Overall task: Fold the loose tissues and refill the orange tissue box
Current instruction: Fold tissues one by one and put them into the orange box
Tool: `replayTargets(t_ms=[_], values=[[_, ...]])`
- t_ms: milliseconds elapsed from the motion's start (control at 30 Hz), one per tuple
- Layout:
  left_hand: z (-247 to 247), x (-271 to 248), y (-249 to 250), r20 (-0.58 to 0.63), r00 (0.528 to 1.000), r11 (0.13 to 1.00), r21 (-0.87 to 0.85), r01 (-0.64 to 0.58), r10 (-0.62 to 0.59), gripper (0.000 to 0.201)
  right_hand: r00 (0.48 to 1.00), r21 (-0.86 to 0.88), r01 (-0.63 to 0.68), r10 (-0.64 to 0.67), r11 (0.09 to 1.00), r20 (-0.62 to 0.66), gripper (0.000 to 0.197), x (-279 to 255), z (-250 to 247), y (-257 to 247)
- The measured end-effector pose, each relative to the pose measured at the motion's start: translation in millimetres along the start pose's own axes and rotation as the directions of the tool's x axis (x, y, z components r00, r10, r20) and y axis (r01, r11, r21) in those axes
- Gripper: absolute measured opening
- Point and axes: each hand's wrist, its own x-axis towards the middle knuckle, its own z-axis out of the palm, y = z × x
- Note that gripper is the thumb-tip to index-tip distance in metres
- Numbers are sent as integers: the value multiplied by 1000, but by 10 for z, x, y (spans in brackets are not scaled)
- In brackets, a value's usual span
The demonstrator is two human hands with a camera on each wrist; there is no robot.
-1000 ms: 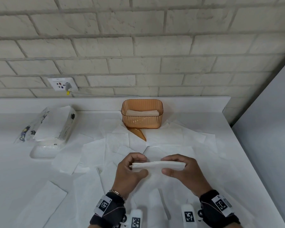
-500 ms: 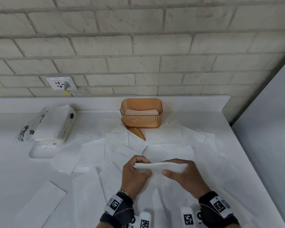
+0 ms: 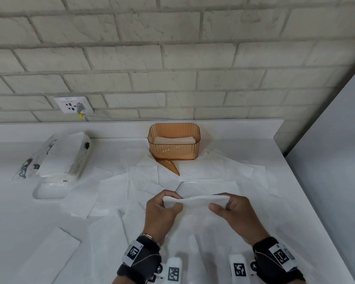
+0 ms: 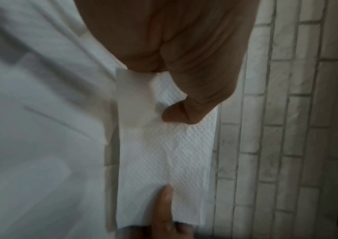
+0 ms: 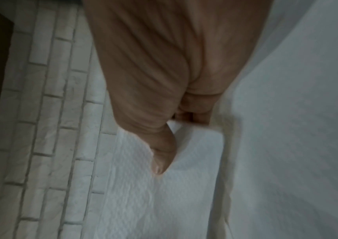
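Each grip pinches one end of the folded tissue [image 3: 196, 201], lower centre of the frame: left hand [image 3: 162, 212] on its left end, right hand [image 3: 237, 214] on its right, thumbs over the top. To fold well, keep the edges lined up and the strip taut before creasing. Loose tissues [image 3: 115, 187] cover the desk [image 3: 12, 218] beyond. The orange tissue box [image 3: 174, 141] stands at upper centre, partly filled. Against a second ago, both hands sit slightly lower, their hold unchanged.

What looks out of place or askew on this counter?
An orange piece lies loose on the counter, partly under the orange tissue box; it may be a detached part. Unfolded tissues lie scattered, overlapping.
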Motion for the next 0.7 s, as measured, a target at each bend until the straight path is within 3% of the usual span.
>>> replayTargets(t_ms=[67,133,267,333,400,500,600,700], values=[[-137,70,0,18,1000,1000,16,15,-15,33,1000,-5,7,-7,1000,-18,18,12,-83,-83],[-267,136,3,84,996,986,165,-29,15,36,999,-5,47,-47,999,-18,10,21,-136,-239],[-279,136,155,333,937,924,316,-216,106,33,987,-95,158,-157,983,23,13,54,-81,-678],[-170,100,238,385,911,883,362,-298,150,25,972,-136,231,-222,963,82,16,35,28,-871],[-60,77,281,348,917,878,356,-321,194,13,953,-140,290,-272,947,137,17,18,138,-972],[28,80,256,257,939,899,313,-306,230,20,952,-118,284,-265,952,152,22,33,212,-976],[57,77,113,228,960,906,350,-238,164,33,967,-137,229,-210,964,142,31,49,209,-842],[49,87,-48,215,975,895,420,-150,63,17,983,-238,164,-140,957,118,26,53,220,-699]])
